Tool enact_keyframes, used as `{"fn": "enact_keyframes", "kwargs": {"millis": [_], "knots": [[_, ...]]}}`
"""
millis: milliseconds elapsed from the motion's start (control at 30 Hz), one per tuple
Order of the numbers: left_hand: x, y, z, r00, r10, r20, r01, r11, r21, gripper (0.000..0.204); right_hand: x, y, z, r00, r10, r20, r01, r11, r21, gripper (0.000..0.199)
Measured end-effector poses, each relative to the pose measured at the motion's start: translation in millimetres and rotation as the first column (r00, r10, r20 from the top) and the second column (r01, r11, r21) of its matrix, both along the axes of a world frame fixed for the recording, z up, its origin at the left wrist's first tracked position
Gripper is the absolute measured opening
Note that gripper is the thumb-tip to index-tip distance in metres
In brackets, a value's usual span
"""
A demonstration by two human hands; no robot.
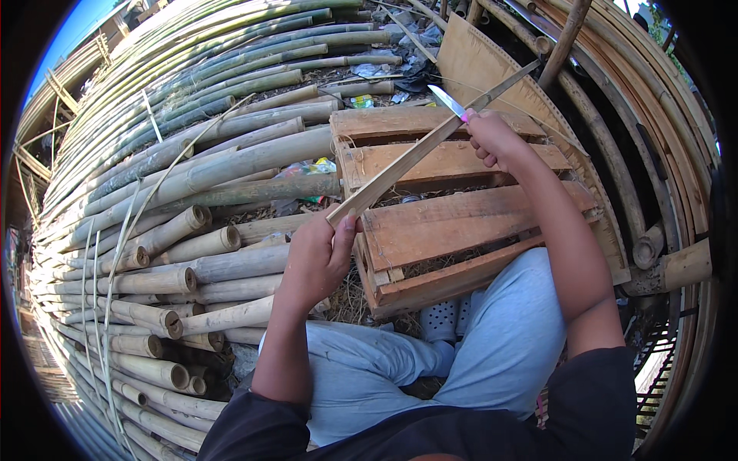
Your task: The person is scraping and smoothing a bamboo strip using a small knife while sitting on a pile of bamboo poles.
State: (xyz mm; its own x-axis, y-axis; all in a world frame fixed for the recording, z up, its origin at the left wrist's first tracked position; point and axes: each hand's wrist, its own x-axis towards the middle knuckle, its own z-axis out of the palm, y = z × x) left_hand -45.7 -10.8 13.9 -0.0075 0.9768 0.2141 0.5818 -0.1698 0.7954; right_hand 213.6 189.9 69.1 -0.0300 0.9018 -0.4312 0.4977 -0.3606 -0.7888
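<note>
Outdoors, a person sits with legs crossed among heaps of cut bamboo, working a long bamboo strip (419,150) with a knife (448,101). The strip runs on a slant from the left hand (319,257), low and close to the body, up past the right hand (496,138) and on toward the far right corner of the wooden pallet (461,230) that lies on the ground in front of the knees.

The left hand is closed round the near end of the strip, thumb laid along its upper face, and grips it firmly. The right hand is closed into a fist round a pinkish knife handle, and the pale blade points up and to the left, lying against or just over the strip near its far half; whether the edge has actually bitten into the bamboo I cannot quite tell from here.

It looks like the shaving or splitting step is in hand, with the blade set at the strip. The next move would seem to call for a steady hold at the near end while the blade is drawn along the grain, with the fingers kept clear of the edge.

Bamboo poles (192,230) are stacked to the left, and curved bamboo slats (653,115) rise on the right.
</note>
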Motion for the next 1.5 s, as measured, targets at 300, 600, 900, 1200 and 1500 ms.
{"fn": "enact_keyframes", "kwargs": {"millis": [300, 600, 900, 1200, 1500], "knots": [[-4, -4, 6, 0.999, -0.006, 0.042, 0.005, 1.000, 0.005, 0.027, -25, -28, 13, 0.971, 0.198, 0.135, -0.199, 0.980, -0.006, 0.044], [-4, -3, 5, 1.000, -0.008, 0.022, 0.007, 0.999, 0.035, 0.025, -49, -54, 9, 0.994, 0.084, 0.066, -0.086, 0.996, 0.028, 0.036], [0, 0, 8, 0.999, -0.015, 0.042, 0.012, 0.996, 0.088, 0.021, -10, -14, -8, 0.991, -0.130, 0.017, 0.127, 0.983, 0.134, 0.035], [-6, 0, 7, 0.999, 0.000, 0.039, -0.004, 0.994, 0.105, 0.025, -2, -6, 6, 0.998, 0.057, -0.015, -0.058, 0.998, -0.003, 0.036], [-12, 3, 2, 0.999, 0.033, 0.027, -0.036, 0.993, 0.113, 0.025, -72, -86, 18, 0.867, 0.483, 0.125, -0.487, 0.873, 0.002, 0.046]]}}
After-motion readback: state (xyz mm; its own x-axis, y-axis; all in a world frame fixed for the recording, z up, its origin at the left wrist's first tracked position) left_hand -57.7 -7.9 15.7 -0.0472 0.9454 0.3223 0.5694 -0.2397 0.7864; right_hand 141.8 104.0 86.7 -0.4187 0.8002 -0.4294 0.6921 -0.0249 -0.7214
